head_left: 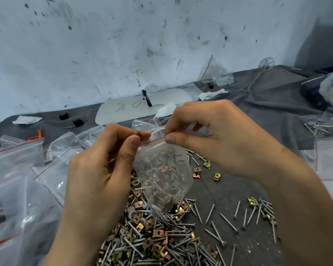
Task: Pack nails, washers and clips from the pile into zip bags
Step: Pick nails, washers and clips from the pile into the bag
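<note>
A filled bag (pixel 161 169) held between two hands, above the pile (pixel 152 237).

The left hand (pixel 96 169) pinches its top edge on the left, the right hand (pixel 219 139) on the right. Loose nails (pixel 258 212) lie right of the pile, a few clips (pixel 206 169) behind it. Empty bags (pixel 17 169) spread out to the left. Behind the hands a board (pixel 127 110) lies on the cloth (pixel 258 104); further right, another bag (pixel 213 73) sits by the wall (pixel 104 45).
</note>
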Available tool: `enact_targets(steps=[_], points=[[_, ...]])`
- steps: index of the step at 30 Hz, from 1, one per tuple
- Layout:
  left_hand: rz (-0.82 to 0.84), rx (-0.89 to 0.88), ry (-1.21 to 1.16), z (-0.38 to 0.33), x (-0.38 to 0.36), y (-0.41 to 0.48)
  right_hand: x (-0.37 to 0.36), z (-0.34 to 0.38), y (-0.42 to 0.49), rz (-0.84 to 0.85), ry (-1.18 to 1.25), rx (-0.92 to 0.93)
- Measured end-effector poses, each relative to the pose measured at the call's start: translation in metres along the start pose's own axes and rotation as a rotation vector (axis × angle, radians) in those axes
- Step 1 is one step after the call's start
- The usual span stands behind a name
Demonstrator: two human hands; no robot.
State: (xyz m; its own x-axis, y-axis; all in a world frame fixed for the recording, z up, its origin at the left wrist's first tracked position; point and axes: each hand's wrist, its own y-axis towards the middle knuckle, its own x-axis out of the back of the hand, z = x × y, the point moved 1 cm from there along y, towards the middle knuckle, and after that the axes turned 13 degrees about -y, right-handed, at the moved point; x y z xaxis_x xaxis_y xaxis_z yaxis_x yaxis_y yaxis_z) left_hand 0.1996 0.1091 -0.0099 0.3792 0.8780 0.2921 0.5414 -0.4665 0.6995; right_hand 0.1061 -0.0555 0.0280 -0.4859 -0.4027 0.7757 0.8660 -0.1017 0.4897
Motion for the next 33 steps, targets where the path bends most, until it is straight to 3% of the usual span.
enact_targets(steps=[9,14,17,19,20,22,24,29,33], points=[[0.042,-0.107,0.162,-0.007,0.005,0.002,-0.003,0.003,0.001,0.042,0.041,0.060],[0.080,-0.116,0.165,-0.006,0.006,0.003,-0.003,-0.001,0.002,-0.043,0.092,0.041],[0.082,-0.099,0.157,-0.002,0.006,0.002,-0.006,-0.016,0.006,-0.218,0.301,-0.076],[0.066,-0.083,0.140,0.000,0.006,0.002,-0.015,-0.036,0.009,-0.246,0.259,-0.228],[0.060,-0.081,0.139,0.001,0.006,0.001,-0.024,-0.046,0.010,-0.144,0.116,-0.315],[0.054,-0.079,0.137,0.002,0.006,0.001,-0.048,-0.064,0.008,0.229,-0.181,-0.445],[0.051,-0.069,0.113,0.004,0.007,0.002,-0.073,-0.076,0.004,0.502,-0.286,-0.511],[0.038,-0.047,0.094,0.012,0.008,0.003,-0.114,-0.081,0.003,0.532,-0.314,-0.599],[0.031,-0.047,0.085,0.013,0.009,0.002,-0.123,-0.080,0.004,0.549,-0.323,-0.535]])
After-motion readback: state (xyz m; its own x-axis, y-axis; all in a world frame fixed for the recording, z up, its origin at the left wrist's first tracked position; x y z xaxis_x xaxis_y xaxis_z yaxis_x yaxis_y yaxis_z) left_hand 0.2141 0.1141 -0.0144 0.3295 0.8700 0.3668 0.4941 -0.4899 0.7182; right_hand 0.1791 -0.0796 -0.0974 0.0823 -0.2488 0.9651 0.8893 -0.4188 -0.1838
